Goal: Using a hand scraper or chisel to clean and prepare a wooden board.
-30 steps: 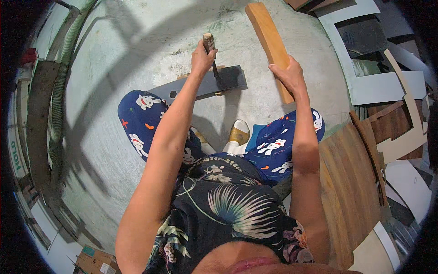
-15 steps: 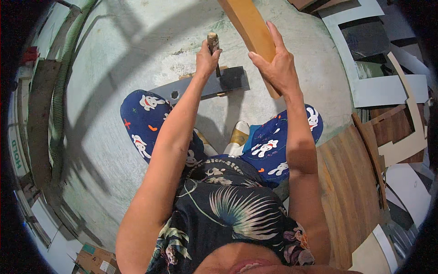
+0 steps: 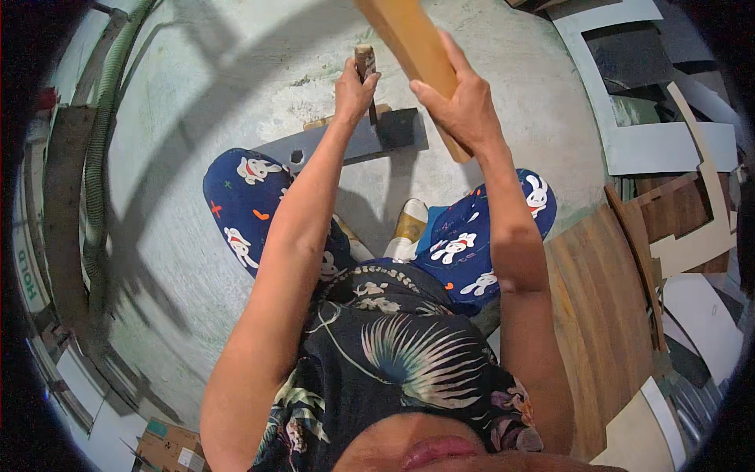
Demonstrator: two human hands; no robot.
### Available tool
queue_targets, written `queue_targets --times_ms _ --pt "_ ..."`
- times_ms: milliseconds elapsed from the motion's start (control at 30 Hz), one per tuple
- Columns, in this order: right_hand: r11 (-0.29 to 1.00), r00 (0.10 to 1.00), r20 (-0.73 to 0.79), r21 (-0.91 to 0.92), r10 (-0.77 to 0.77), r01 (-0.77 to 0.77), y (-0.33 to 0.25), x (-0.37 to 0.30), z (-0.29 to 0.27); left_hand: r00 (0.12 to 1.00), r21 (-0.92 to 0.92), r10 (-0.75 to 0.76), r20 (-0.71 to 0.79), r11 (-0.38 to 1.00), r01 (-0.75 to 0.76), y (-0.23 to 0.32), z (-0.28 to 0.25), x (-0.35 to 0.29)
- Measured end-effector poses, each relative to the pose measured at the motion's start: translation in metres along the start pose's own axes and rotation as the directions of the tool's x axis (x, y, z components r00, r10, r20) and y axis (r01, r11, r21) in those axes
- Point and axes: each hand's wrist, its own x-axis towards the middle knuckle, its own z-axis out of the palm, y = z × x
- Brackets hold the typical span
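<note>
My left hand (image 3: 354, 96) is closed round the wooden handle of a chisel (image 3: 364, 61). The chisel stands nearly upright, its dark blade meeting the right part of a grey board (image 3: 334, 148) on the floor. A hole shows near the board's left end, and a darker patch covers its right end. In my right hand (image 3: 462, 112) is a thick tan wooden block (image 3: 409, 39), tilted up and to the left, its wide end running past the top edge of the view. The block is apart from the chisel's top. Under the board lies a strip of wood (image 3: 318, 123), partly hidden.
My bent knees flank the board, with my shoes (image 3: 410, 228) behind it. To the right lie white panels (image 3: 653, 153), offcuts and a brown wood-grain sheet (image 3: 598, 307). A ribbed hose (image 3: 101, 173) runs along the left, and a cardboard box (image 3: 169, 447) sits at lower left.
My right hand and the wooden block have moved left, nearer the chisel. My left hand keeps its grip on the chisel almost in place.
</note>
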Motion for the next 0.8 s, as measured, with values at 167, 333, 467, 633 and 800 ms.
queue_targets --times_ms 167,333,467,633,800 --pt "0.952 0.942 0.271 -0.280 0.199 -0.120 0.007 0.004 0.006 0.998 0.076 0.055 0.006 0.996 -0.055 -0.005 0.002 0.000" --pt "0.982 0.988 0.066 -0.140 0.137 -0.127 0.030 -0.006 -0.002 0.998 0.029 0.068 -0.008 0.997 -0.068 -0.011 0.002 -0.001" --pt "0.956 0.955 0.062 -0.066 0.290 -0.286 0.052 -0.022 -0.028 1.000 0.014 0.022 -0.022 1.000 -0.021 -0.036 0.001 -0.003" --pt "0.870 0.750 0.458 -0.366 0.477 -0.330 0.102 -0.073 -0.020 0.994 0.002 0.109 -0.026 0.994 -0.108 -0.056 0.003 -0.004" --pt "0.823 0.451 0.717 -0.562 0.531 -0.076 0.095 -0.093 0.020 0.997 -0.039 0.077 -0.004 0.996 -0.077 -0.067 0.006 -0.008"
